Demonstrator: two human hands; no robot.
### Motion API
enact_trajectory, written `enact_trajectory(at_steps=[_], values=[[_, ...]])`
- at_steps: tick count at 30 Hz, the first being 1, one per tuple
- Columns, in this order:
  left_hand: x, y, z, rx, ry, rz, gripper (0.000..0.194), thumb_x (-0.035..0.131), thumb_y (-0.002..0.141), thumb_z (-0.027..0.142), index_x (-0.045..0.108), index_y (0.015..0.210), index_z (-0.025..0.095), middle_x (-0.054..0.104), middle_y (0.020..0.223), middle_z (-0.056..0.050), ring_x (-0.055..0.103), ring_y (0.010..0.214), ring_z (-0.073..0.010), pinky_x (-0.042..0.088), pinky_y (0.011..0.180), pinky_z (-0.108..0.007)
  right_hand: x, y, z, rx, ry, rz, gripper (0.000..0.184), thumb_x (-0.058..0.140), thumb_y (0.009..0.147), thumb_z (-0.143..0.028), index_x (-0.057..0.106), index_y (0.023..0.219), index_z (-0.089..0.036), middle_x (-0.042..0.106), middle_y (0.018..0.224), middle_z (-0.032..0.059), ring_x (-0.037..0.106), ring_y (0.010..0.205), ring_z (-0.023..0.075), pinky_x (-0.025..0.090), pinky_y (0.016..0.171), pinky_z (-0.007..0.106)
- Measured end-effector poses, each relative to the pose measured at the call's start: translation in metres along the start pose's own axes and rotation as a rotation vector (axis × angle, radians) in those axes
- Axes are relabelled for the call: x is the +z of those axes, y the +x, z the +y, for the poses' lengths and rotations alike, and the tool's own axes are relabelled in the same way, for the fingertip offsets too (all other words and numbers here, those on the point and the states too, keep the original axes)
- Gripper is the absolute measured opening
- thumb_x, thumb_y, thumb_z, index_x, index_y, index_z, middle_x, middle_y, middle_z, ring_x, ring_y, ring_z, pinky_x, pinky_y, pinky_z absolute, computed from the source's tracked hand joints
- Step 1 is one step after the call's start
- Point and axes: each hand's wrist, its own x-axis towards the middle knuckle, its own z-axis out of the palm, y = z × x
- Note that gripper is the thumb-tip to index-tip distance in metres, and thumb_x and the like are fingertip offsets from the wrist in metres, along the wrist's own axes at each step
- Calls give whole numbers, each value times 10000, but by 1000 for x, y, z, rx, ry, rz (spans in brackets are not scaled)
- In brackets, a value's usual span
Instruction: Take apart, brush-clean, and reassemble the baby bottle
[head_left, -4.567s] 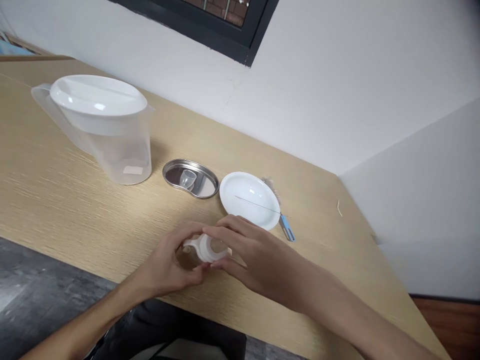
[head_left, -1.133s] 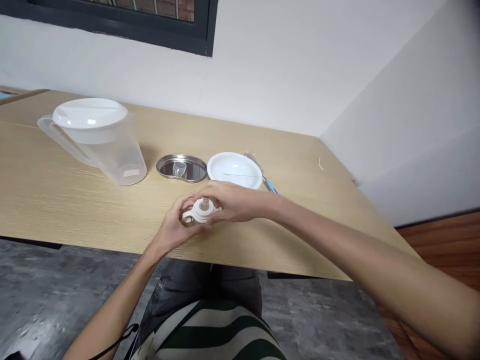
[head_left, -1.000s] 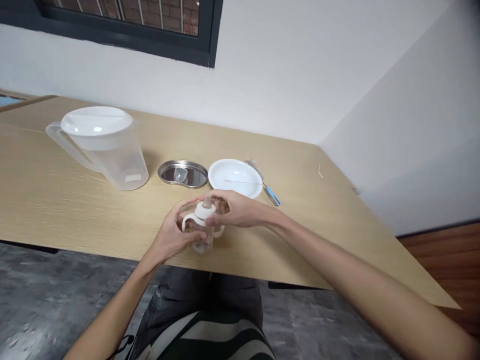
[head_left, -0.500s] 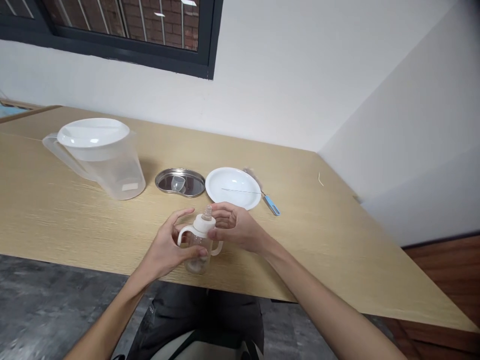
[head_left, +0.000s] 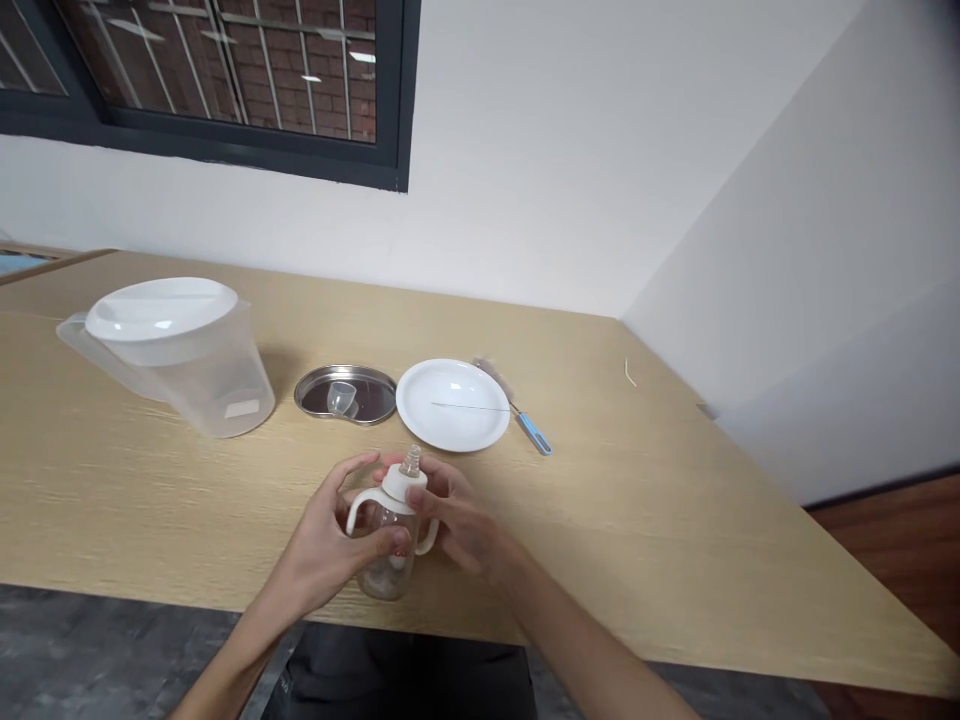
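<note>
A clear baby bottle (head_left: 386, 577) with a white collar, two white side handles and a clear teat stands upright near the table's front edge. Around its body my left hand (head_left: 322, 545) is closed, the thumb lying across the front. My right hand (head_left: 457, 515) grips the white collar, its thumb on the near side and its fingers partly hidden behind. Beyond the hands sits a white plate (head_left: 450, 425). A bottle brush (head_left: 534, 433) with a blue handle lies beside it, its thin wire reaching over the plate.
Left of the plate, a kidney-shaped metal tray (head_left: 375, 405) holds a small clear cap (head_left: 342, 399). A translucent pitcher (head_left: 210, 375) with a white lid stands farther left. A thin pale strip (head_left: 630, 373) lies at the right rear of the table, near the wall.
The view has tilted up, so everything sits lower in the picture. My right hand has turned about the collar, with its fingers wrapped farther behind it. My left hand keeps its hold.
</note>
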Motion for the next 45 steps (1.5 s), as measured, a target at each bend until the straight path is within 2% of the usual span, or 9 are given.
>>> enact_trajectory(at_steps=[3, 9, 15, 23, 27, 32, 36, 39, 45], values=[[0, -1, 2, -23, -3, 13, 912, 891, 651, 382, 407, 1406, 222, 708, 889, -21, 626, 675, -145, 535, 618, -260, 2, 2, 6, -20, 55, 27, 468, 799, 780, -496, 673, 1090, -169, 668, 919, 50, 625, 745, 147, 503, 631, 251], [-7, -4, 6, -41, -71, -131, 911, 843, 723, 416, 336, 1453, 215, 641, 694, 43, 604, 591, -136, 508, 563, -239, 0, 3, 8, 5, 98, -46, 501, 758, 806, -525, 714, 1130, -145, 701, 955, 84, 656, 790, 175, 517, 705, 292], [4, -7, 10, -15, 49, 101, 977, 848, 697, 453, 291, 1466, 226, 669, 654, 54, 676, 644, -188, 529, 611, -268, 8, 5, -8, 46, -35, -14, 366, 728, 866, -441, 692, 1094, -156, 654, 877, 30, 586, 653, 105, 451, 580, 230], [12, -9, 11, 24, 164, 195, 981, 841, 685, 455, 264, 1450, 247, 785, 927, -56, 749, 863, -257, 581, 793, -383, 23, 9, -18, 70, -206, 294, 462, 865, 718, -419, 599, 984, -149, 642, 908, 24, 606, 799, 137, 453, 642, 237], [8, -8, 19, 7, 63, 163, 1016, 870, 639, 406, 281, 1446, 225, 720, 692, 37, 708, 656, -205, 557, 634, -299, 13, 8, -20, 57, -159, 175, 529, 866, 702, -497, 602, 1011, -158, 652, 911, 20, 603, 820, 136, 452, 702, 245], [-3, -6, 22, -16, 27, 104, 1004, 874, 632, 398, 307, 1439, 210, 562, 530, 117, 597, 506, -147, 465, 494, -220, 4, 6, -20, -20, -54, -1, 454, 655, 910, -547, 671, 1189, -190, 657, 1073, 54, 595, 988, 156, 448, 843, 268], [-2, -6, 22, -3, -23, 106, 1020, 891, 600, 348, 306, 1425, 218, 649, 595, 80, 662, 580, -183, 517, 543, -251, 8, 11, -20, -32, -89, -63, 409, 735, 869, -466, 695, 1165, -186, 672, 1022, 48, 616, 918, 149, 448, 786, 255], [0, -6, 19, 30, -59, 152, 1006, 899, 581, 291, 312, 1397, 247, 760, 790, 8, 738, 769, -230, 574, 676, -296, 14, 16, -19, -47, -193, -31, 398, 747, 854, -470, 701, 1118, -176, 680, 981, 40, 619, 869, 139, 450, 756, 248], [-14, -2, -3, 108, 38, 221, 954, 877, 628, 286, 305, 1392, 267, 758, 1090, -87, 739, 980, -260, 578, 863, -381, 25, 23, -19, -91, -410, 30, 522, 801, 798, -425, 641, 1225, -172, 703, 1138, 90, 658, 1024, 219, 510, 891, 346]])
